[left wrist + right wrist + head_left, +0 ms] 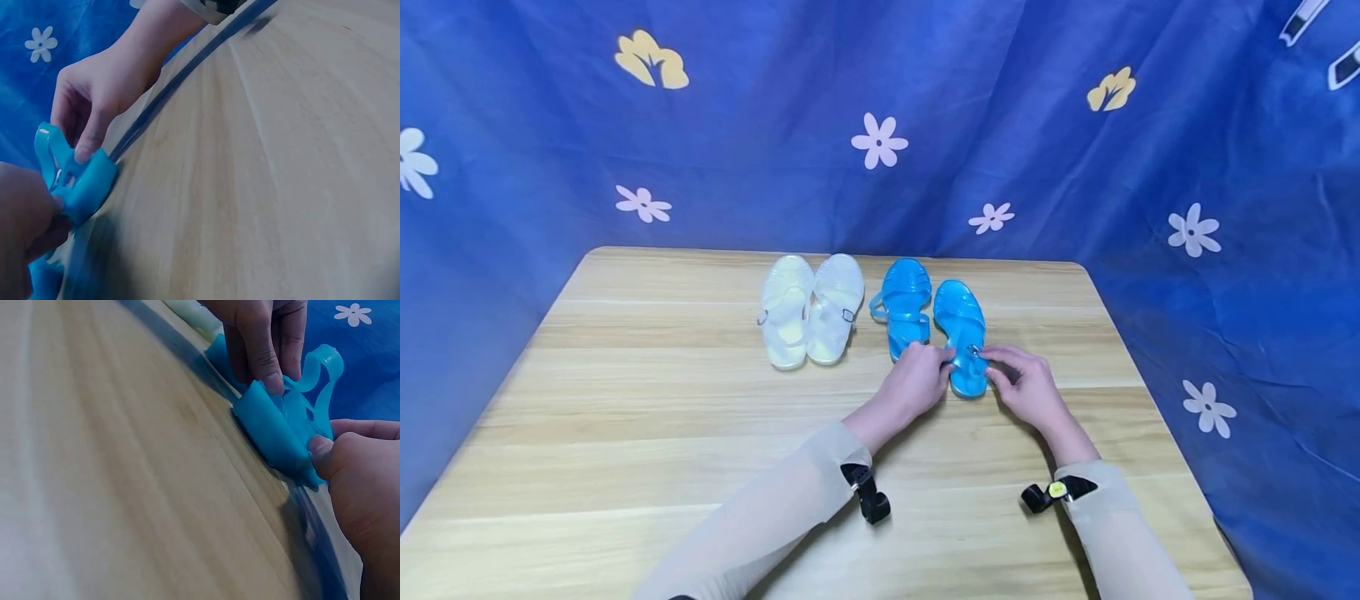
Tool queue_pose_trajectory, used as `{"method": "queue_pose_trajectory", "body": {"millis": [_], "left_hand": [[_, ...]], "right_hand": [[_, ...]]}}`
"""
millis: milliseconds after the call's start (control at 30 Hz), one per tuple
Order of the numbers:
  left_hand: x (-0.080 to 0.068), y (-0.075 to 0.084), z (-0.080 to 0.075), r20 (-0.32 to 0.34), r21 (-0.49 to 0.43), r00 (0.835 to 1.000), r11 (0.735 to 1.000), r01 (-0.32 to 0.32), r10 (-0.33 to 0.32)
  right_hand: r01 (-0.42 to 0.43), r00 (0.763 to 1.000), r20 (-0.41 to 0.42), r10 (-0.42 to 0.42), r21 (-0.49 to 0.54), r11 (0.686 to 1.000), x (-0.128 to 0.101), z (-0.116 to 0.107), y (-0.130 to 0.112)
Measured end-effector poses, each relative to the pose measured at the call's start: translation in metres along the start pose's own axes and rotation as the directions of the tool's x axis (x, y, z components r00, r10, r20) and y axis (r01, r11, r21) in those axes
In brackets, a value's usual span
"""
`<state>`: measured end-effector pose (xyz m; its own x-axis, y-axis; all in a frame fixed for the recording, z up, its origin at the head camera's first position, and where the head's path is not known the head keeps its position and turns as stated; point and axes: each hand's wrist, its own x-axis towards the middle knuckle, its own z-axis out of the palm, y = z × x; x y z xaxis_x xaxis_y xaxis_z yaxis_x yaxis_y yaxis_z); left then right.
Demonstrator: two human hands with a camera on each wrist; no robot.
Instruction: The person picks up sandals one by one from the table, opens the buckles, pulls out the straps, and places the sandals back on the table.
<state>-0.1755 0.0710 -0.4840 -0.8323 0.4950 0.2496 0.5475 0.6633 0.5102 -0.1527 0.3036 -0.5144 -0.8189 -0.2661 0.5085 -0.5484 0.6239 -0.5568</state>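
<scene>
A blue jelly sandal [957, 310] lies toe away on the table, its heel end between my two hands. My left hand [917, 379] pinches its left side near the heel with thumb and fingers. On the opposite side, my right hand [1028, 390] pinches the edge by the small metal buckle [973, 351]. In the right wrist view the ankle strap [326, 365] loops up above the sole, and the right thumb [320, 450] presses the sandal's side. The other blue sandal [906, 283] is just to the left, its heel partly covered by my left hand.
Two white sandals, one on the left [787, 312] and one on the right [837, 292], lie side by side left of the blue pair. They rest on a wood-grain table [625, 400]. A blue flowered curtain [775, 167] hangs behind and along the right side.
</scene>
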Motion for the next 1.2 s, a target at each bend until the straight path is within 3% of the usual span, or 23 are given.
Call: {"method": "queue_pose_trajectory", "body": {"millis": [333,600,800,1000,1200], "left_hand": [[0.013,0.004,0.006,-0.071,-0.015,0.994,0.997,0.081,-0.082],[0.022,0.007,0.011,-0.053,-0.019,0.986,0.987,0.159,-0.16],[0.024,0.008,0.011,-0.032,0.006,0.983,0.983,0.181,-0.181],[0.015,0.01,0.005,-0.002,0.029,0.988,0.988,0.153,-0.153],[-0.003,0.011,-0.01,0.024,0.019,0.998,0.998,0.057,-0.057]], "right_hand": [[-0.051,0.998,-0.043,0.051,0.005,0.999,0.02,0.011,0.01],[-0.115,0.992,-0.05,0.115,0.013,0.993,0.028,0.013,0.014],[-0.125,0.991,-0.052,0.127,0.033,0.992,0.031,0.015,0.016],[-0.116,0.992,-0.044,0.118,0.037,0.993,0.028,0.013,0.013],[-0.142,0.99,0.015,0.141,0.05,0.989,0.027,0.008,0.006]]}}
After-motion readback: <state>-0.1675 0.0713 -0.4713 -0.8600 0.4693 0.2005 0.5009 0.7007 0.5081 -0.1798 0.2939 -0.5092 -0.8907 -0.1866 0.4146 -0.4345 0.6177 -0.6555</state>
